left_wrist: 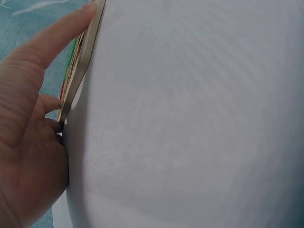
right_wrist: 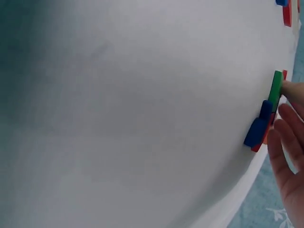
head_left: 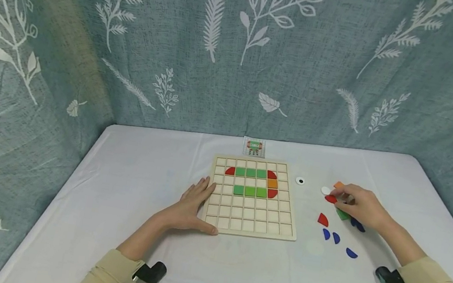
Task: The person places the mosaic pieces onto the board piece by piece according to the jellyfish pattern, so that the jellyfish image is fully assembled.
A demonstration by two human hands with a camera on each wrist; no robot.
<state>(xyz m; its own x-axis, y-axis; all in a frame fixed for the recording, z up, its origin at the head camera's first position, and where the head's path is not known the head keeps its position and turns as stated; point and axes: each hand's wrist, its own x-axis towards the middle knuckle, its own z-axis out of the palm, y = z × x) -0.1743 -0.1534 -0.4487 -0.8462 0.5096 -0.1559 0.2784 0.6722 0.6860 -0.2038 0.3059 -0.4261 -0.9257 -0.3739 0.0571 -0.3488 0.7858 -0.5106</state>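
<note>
On the white table lies a wooden grid board (head_left: 249, 212) with red, green and orange pieces set in its upper cells. My left hand (head_left: 191, 206) rests at the board's left edge, fingers spread along the side and thumb at the near corner. In the left wrist view the thumb (left_wrist: 57, 35) lies against the board rim. To the right of the board, my right hand (head_left: 358, 206) pinches a red curved piece (head_left: 330, 199) between thumb and fingers. Close under that hand are a green piece (head_left: 343, 214), several blue pieces (head_left: 357, 224) and an orange piece (head_left: 338, 184).
A white disc (head_left: 325, 190) lies beside the right fingertips. Nearer the board is a white disc with a black dot (head_left: 300, 181). A loose red piece (head_left: 323, 219) and blue half-rounds (head_left: 336, 237) lie closer to me. Behind the board is a picture card (head_left: 254, 147), before a curtain (head_left: 234, 89).
</note>
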